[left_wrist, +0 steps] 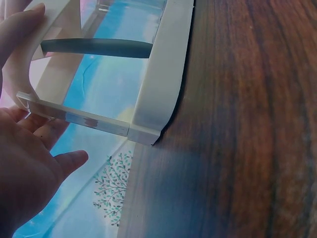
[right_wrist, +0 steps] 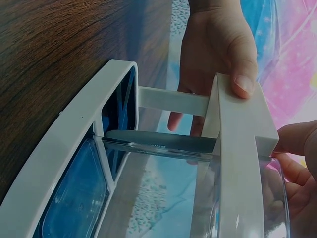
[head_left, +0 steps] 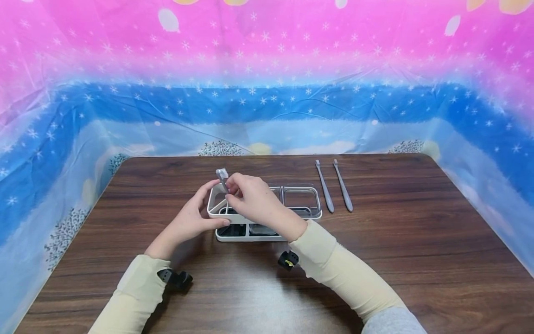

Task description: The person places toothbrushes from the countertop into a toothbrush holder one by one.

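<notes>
A white two-tier toothbrush holder (head_left: 250, 239) stands on the table, with clear cups in its frame. My left hand (head_left: 192, 217) grips the left end of its upper tier, thumb on the front and fingers round behind. A grey toothbrush (head_left: 222, 175) stands upright, slightly tilted, in the left opening. The right hand (head_left: 259, 200) pinches it just below its bristled head. In the right wrist view, the brush's handle (right_wrist: 163, 142) passes through the upper tier, its lower end at the dark base compartment.
Two more grey toothbrushes, a left one (head_left: 324, 188) and a right one (head_left: 343, 188), lie side by side to the right of the holder, heads away from me. The brown wooden table (head_left: 417, 241) ends at a patterned cloth backdrop (head_left: 267, 102).
</notes>
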`<state>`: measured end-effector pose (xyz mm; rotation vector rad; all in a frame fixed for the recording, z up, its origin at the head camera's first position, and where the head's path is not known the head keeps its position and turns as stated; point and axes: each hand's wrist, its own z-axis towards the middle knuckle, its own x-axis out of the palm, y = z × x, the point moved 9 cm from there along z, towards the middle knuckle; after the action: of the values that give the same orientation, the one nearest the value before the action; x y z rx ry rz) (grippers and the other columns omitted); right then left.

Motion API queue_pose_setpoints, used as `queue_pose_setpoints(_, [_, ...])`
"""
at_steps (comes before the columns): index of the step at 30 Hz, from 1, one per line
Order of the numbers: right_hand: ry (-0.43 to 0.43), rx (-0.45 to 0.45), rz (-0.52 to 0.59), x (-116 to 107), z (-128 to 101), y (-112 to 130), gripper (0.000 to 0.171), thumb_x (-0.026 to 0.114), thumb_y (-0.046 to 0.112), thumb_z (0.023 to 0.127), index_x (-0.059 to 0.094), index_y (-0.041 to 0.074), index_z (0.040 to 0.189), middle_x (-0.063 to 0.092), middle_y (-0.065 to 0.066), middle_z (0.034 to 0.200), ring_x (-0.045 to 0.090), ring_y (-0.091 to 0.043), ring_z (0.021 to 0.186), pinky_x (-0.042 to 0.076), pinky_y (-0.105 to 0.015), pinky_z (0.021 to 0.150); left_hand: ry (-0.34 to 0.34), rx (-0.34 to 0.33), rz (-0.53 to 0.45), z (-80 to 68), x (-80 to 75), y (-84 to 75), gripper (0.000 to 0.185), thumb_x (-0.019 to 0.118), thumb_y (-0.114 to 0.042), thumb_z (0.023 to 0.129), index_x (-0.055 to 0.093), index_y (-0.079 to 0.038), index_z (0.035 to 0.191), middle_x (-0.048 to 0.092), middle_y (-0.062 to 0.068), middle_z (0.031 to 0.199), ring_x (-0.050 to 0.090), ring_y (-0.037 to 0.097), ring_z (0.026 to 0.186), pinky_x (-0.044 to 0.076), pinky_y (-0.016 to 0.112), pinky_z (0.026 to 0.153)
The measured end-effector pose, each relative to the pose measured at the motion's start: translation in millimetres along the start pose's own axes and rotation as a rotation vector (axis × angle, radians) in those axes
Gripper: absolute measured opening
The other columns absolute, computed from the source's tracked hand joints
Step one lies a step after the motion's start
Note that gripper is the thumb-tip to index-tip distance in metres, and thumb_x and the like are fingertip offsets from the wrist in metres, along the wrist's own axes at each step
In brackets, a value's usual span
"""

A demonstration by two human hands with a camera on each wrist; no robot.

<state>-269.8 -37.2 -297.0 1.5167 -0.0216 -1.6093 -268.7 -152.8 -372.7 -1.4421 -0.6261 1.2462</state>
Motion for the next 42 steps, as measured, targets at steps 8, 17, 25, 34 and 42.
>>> queue_pose_setpoints(8, [0.002,0.002,0.003,-0.4,-1.3,-0.3,0.018,0.063,0.013,0.092,0.062,0.005,0.109,0.068,-0.004,0.097,0.063,-0.013,0.085,0.05,-0.023,0.072,-0.001,0.0,0.003,-0.1,0.0,-0.8,0.091,0.076,-0.005,0.082,0.018,-0.01,0.152,0.042,0.022,0.141,0.05,0.033,0.118,0.05,0.028,0.084])
queue_pose_setpoints(17, [-0.017,-0.007,0.027,-18.6,-5.5,-7.1,0.027,0.063,0.019,0.092,0.063,0.005,0.115,0.067,-0.003,0.1,0.061,-0.014,0.086,0.049,-0.026,0.075,-0.014,0.002,-0.003,0.3,0.0,-1.9,0.093,0.077,-0.004,0.08,0.02,-0.011,0.152,0.043,0.021,0.141,0.051,0.033,0.119,0.049,0.024,0.086])
queue_pose_setpoints(25, [-0.089,0.069,0.078,-61.4,-14.0,-28.5,0.03,0.063,0.023,0.093,0.061,0.005,0.118,0.067,-0.003,0.101,0.061,-0.014,0.089,0.05,-0.029,0.081,-0.032,-0.001,0.031,0.1,-1.4,-2.0,0.095,0.08,-0.006,0.077,0.022,-0.013,0.151,0.044,0.018,0.141,0.053,0.029,0.116,0.049,0.029,0.087])
queue_pose_setpoints(34, [-0.179,0.159,0.061,-106.2,-27.6,-72.7,0.034,0.061,0.022,0.094,0.059,0.002,0.122,0.067,-0.011,0.108,0.062,-0.024,0.094,0.05,-0.038,0.084,-0.028,-0.007,0.052,-0.8,-1.2,-1.1,0.094,0.08,-0.01,0.078,0.021,-0.013,0.152,0.038,0.017,0.147,0.049,0.029,0.121,0.048,0.036,0.09])
queue_pose_setpoints(42, [-0.238,0.28,0.026,-130.0,-42.3,-118.6,0.036,0.059,0.023,0.096,0.058,0.002,0.124,0.065,-0.016,0.108,0.06,-0.029,0.096,0.047,-0.044,0.084,-0.031,-0.019,0.055,-1.2,-1.3,0.7,0.096,0.081,-0.009,0.077,0.022,-0.015,0.152,0.035,0.016,0.149,0.049,0.029,0.121,0.049,0.032,0.088])
